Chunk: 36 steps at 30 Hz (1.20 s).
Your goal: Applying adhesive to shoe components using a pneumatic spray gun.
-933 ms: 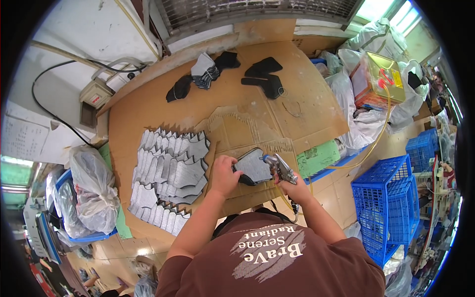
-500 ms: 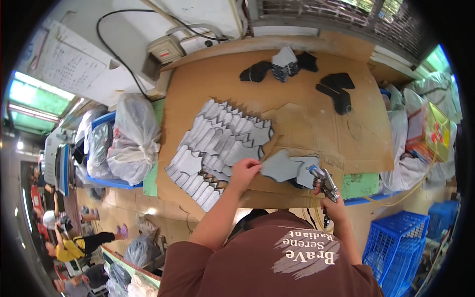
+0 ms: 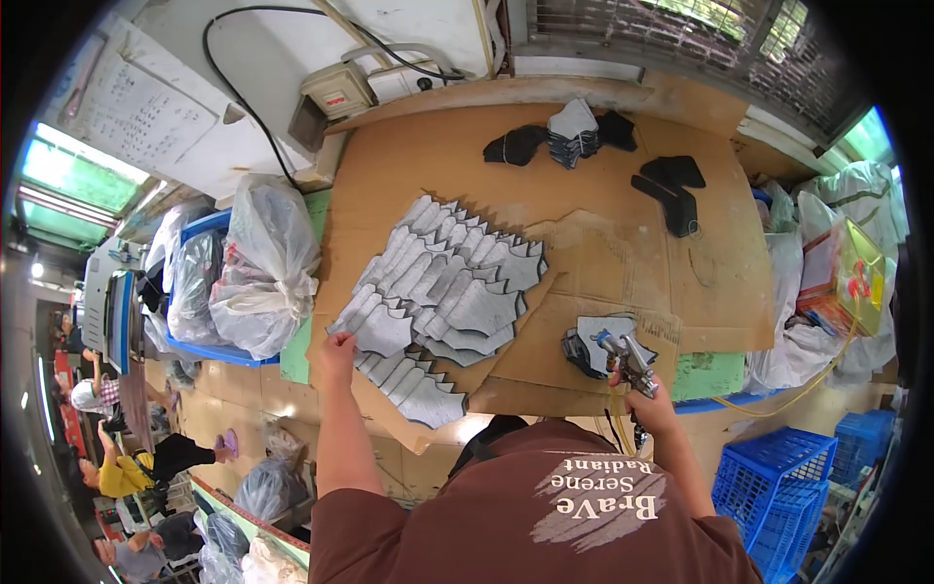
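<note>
My right hand point(image 3: 655, 405) is wrapped round a metal spray gun point(image 3: 634, 368) with a blue part at its nozzle end and a yellow hose. Just left of the nozzle lies a small stack of grey-topped, dark-edged cut pieces point(image 3: 595, 341). My left hand point(image 3: 340, 352) is closed at the left edge of a light grey cut piece point(image 3: 381, 327), finger and thumb pinching it. That piece lies on top at the left end of overlapping rows of similar grey pieces point(image 3: 457, 268) spread over the cardboard.
Brown cardboard point(image 3: 584, 263) covers the table. At its far side are bundled dark and grey pieces point(image 3: 571, 136) and loose black pieces point(image 3: 671, 190). Plastic bags point(image 3: 261, 273) stand at left, blue crates point(image 3: 778, 477) at lower right. People point(image 3: 146, 467) are farther left.
My left hand has moved left with a grey piece from beside the stack to the left end of the rows. My right hand keeps the spray gun near the stack.
</note>
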### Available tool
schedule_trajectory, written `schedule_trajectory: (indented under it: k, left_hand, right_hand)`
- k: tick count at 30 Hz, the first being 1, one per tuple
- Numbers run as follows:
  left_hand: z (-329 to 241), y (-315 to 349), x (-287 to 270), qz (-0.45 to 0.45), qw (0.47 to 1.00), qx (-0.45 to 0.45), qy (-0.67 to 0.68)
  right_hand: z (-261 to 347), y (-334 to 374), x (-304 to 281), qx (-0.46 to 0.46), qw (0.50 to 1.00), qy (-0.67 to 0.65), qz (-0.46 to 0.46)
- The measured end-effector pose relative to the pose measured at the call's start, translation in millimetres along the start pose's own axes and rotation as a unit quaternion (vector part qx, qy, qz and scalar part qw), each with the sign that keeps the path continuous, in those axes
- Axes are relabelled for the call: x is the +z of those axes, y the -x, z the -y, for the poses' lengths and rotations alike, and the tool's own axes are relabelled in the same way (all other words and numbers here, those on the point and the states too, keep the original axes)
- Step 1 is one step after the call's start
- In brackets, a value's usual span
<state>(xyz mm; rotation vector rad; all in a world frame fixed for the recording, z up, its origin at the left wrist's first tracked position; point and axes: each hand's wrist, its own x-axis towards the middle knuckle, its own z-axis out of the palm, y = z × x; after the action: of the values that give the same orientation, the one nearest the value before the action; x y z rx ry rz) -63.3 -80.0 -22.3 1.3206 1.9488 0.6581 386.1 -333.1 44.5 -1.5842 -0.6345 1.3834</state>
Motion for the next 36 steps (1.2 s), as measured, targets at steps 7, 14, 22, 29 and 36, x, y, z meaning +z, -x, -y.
schedule_trajectory:
  k: [7,14,22,29,36]
  left_hand:
    - [-19.6,10.8,60.1,-0.076,0.966,0.231,-0.088]
    - [-130.2,138.0,212.7,0.221,0.869,0.441,0.037]
    - [-139.6,165.4,236.0,0.309,0.864,0.396,0.035]
    - [-139.9,172.2,234.1,0.286,0.889,0.347,0.082]
    - [-134.1,170.1,240.2,0.298,0.894,0.319,0.099]
  right_hand:
    - [-4.9,0.1,1.7,-0.016,0.999,0.039,0.002]
    - [-8.4,-1.6,4.6,-0.002,1.0,-0.012,-0.007]
    - [-27.9,-6.2,4.1,-0.058,0.998,-0.006,-0.013]
    - [-26.6,-6.8,8.3,-0.035,0.999,-0.002,-0.001]
    - [-26.7,-5.5,6.2,-0.024,1.0,0.002,-0.004]
